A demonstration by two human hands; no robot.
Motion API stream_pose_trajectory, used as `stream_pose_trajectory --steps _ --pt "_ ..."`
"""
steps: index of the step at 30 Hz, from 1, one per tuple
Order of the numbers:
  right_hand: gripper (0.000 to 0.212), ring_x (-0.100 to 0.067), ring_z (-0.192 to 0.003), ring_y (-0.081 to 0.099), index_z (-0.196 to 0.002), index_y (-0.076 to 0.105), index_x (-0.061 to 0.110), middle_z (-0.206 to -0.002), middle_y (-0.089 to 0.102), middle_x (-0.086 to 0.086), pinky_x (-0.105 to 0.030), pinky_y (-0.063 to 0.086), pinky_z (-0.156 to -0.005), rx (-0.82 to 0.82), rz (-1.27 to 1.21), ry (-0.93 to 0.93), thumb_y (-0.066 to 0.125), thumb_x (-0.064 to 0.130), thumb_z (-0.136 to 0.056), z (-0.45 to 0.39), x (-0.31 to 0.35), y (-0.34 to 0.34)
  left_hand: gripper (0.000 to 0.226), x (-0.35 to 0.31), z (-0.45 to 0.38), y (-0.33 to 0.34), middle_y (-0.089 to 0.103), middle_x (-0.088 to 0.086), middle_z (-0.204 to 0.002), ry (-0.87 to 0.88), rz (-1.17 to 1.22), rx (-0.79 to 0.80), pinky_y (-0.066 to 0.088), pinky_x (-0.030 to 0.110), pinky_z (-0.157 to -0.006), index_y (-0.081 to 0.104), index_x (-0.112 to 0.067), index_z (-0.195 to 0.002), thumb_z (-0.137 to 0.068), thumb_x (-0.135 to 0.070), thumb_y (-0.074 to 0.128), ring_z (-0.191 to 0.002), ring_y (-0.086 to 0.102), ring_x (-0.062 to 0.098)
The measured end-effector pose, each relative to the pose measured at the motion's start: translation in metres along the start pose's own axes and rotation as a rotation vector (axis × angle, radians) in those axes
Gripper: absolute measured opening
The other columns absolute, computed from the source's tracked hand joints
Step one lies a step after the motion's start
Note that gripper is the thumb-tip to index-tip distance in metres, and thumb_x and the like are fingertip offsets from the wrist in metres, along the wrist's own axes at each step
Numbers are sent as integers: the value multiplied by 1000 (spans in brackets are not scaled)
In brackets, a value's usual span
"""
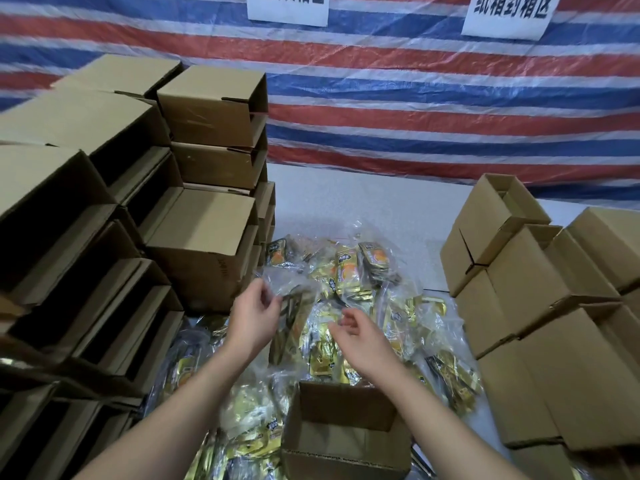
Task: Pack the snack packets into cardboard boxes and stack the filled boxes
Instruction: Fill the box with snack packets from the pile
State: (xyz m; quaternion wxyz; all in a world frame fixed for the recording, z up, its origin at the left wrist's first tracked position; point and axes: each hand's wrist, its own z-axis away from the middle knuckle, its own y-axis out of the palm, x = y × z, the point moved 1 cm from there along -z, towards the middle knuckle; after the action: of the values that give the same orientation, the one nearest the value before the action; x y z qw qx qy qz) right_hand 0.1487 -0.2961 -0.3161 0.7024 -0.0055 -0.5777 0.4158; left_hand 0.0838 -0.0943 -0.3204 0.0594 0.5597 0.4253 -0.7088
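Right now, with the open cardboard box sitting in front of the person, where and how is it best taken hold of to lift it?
Probably by the two short side walls of the open brown cardboard box, one hand from each side, fingers over the rim. Its top faces up and looks empty, and gold snack packets crowd its far side, so the sides look easiest to reach.

A makeshift packing area: stacked cardboard boxes point(104, 209), striped tarpaulin wall point(415, 98), paper zone signs point(287, 8)

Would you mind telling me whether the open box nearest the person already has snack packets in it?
No, the open box shows only bare cardboard inside.
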Motion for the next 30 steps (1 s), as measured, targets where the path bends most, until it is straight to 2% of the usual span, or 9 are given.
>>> stream_pose_trajectory --steps 4,8,12,15,17,20,23,26,30 --pt "108 -19 -138 42 -157 12 34 -154 38 8 -41 42 -108 87 -178 78 72 68 -75 -14 21 3 28 -46 -5 -5 50 0 -67 54 62 8 46 37 -64 45 -15 -74 -91 -15 68 -61 45 16" --pt "86 -11 -105 62 -148 32 29 -117 64 9 -27 51 -82 58 -503 96 81 45 -78 -22 33 10 26 -84 -7 -1 54 6 -70 -1 315 80 53 31 -51 46 -13 -79 -92 -9 67 -62 60 13" --pt "76 -26 -108 66 -135 53 18 -113 71 -8 -43 53 -95 46 -851 109 82 44 -70 -21 38 7 22 -107 -5 3 67 10 -93 -66 539 165 50 16 -54 55 -11 -102 -92 -20 72 -76 68 9" --pt "73 -24 -95 71 -123 69 17 -107 72 -13 -39 59 -84 98 -1026 68 88 54 -63 -12 44 -4 29 -114 1 9 68 6 -101 -15 510 180 56 26 -71 57 -9 -116 -95 -28 67 -89 67 11" --pt "70 -19 -91 72 -113 76 20 -105 74 -8 -33 58 -75 176 -1116 21 90 60 -57 -6 47 -13 20 -114 7 14 67 0 -95 64 396 145 52 32 -81 62 -13 -108 -99 -31 59 -87 63 11" --pt "63 -27 -104 71 -114 75 20 -121 70 -14 -35 59 -76 277 -1166 -10 86 59 -66 4 55 -20 24 -119 16 25 61 -7 -82 98 390 184 48 34 -75 61 -16 -97 -102 -37 50 -75 56 8" --pt "54 -30 -108 70 -116 74 21 -123 69 -16 -38 59 -76 290 -1156 0 82 54 -74 10 62 -24 29 -125 22 34 64 -3 -120 137 382 224 47 35 -98 60 -23 -117 -103 -44 45 -112 59 9" --pt "41 -30 -104 71 -111 76 17 -117 71 -17 -36 59 -75 299 -1036 13 78 45 -81 14 63 -30 60 -129 25 37 41 7 -154 128 293 276 24 37 -121 39 -12 -148 -103 -52 33 -143 35 21" --pt "34 -25 -81 72 -98 80 13 -95 74 -14 -36 59 -68 293 -996 10 81 36 -73 18 54 -42 79 -127 30 36 24 2 -163 150 280 371 11 24 -115 23 -19 -157 -93 -65 18 -147 21 10"
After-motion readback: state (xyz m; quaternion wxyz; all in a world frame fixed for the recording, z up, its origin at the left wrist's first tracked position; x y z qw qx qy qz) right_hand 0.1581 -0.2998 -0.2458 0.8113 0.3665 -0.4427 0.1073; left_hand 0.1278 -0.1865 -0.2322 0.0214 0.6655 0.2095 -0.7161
